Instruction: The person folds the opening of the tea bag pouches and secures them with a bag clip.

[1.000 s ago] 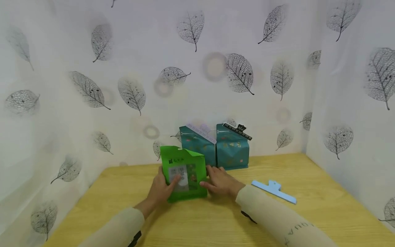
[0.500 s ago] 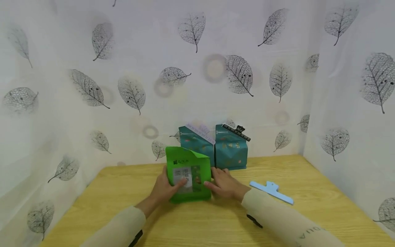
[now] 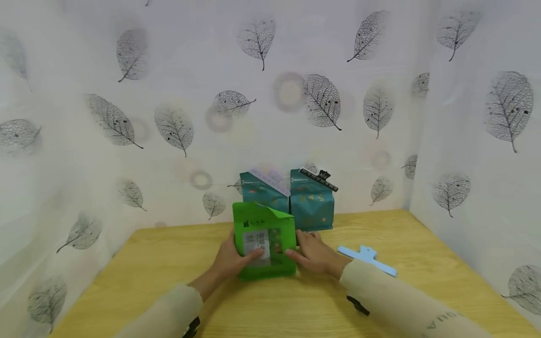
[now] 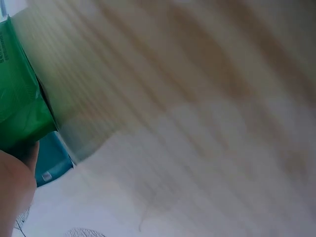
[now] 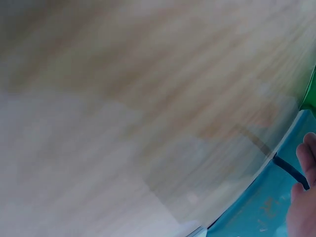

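A glossy green stand-up foil pouch with a pale printed label panel (image 3: pixel 264 241) stands upright on the light wooden counter (image 3: pixel 169 263), near its middle. Both hands hold it. The left hand (image 3: pixel 230 260) grips the pouch's left edge, its thumb laid across the front at the lower part of the label. The right hand (image 3: pixel 314 253) grips the right edge, thumb on the front face, remaining fingers behind the pouch. The pouch's top edge is folded down at the right corner.

Directly behind the green pouch, against the back wall, stand two teal foil bags. The left teal bag (image 3: pixel 259 192) carries a pale lilac sealing clip (image 3: pixel 270 180) slanted across its top — partly hidden by the green pouch below. The right teal bag (image 3: pixel 313 206) carries a black sealing clip with white markings (image 3: pixel 319 179) across its top. The two teal bags stand just beside each other.

A flat light-blue plastic sealing clip (image 3: pixel 367 259) lies on the counter to the right of the right hand, near it but apart.

The left wrist view is blurred; it shows the green pouch's edge and a teal bag beyond. The right wrist view is likewise blurred — fingertips beside a teal bag and a black clip edge are all that can be made out.

White sheeting printed with grey skeleton leaves (image 3: pixel 321 101) encloses the counter on three sides.
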{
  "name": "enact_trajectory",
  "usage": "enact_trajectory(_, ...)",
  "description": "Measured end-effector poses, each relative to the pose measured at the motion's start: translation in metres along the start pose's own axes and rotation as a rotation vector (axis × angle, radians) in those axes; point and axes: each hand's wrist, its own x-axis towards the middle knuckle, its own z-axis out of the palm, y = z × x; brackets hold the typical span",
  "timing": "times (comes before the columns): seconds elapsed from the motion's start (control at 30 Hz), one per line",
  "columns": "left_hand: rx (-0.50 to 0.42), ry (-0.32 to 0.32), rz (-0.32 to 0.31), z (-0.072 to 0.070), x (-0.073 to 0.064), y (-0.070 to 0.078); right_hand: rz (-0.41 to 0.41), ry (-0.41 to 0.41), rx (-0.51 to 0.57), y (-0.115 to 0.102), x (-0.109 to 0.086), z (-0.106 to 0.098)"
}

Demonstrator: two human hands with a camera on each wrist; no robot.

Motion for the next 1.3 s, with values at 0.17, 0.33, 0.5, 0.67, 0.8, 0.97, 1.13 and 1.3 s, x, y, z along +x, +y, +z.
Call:
enact_trajectory(0.17,-0.02,-0.008,-0.004,0.008,-0.006,0.008,-0.021,0.018,0.01,0.001,-0.011,-0.004)
enact_trajectory(0.33,-0.022,-0.025,-0.001,0.018,-0.012,0.015,-0.022,0.052,-0.022,0.001,-0.025,-0.008)
enact_trajectory(0.5,-0.03,-0.059,0.011,0.023,-0.02,0.02,-0.061,0.125,-0.029,0.002,-0.039,-0.013)
enact_trajectory(0.67,-0.044,-0.069,0.079,0.01,-0.019,0.036,-0.142,0.316,0.037,0.002,-0.041,-0.034)
enact_trajectory(0.8,-0.043,-0.03,0.185,-0.012,-0.003,0.062,-0.156,0.383,0.063,0.0,-0.031,-0.061)
enact_trajectory(0.97,0.046,-0.005,0.345,-0.027,0.018,0.094,-0.165,0.349,0.072,-0.007,-0.023,-0.084)
enact_trajectory(1.13,0.275,-0.045,0.333,-0.032,0.035,0.13,-0.256,0.349,0.09,-0.02,-0.01,-0.092)
enact_trajectory(1.3,0.563,-0.29,0.344,-0.029,0.044,0.157,-0.348,0.278,0.1,-0.029,-0.004,-0.084)
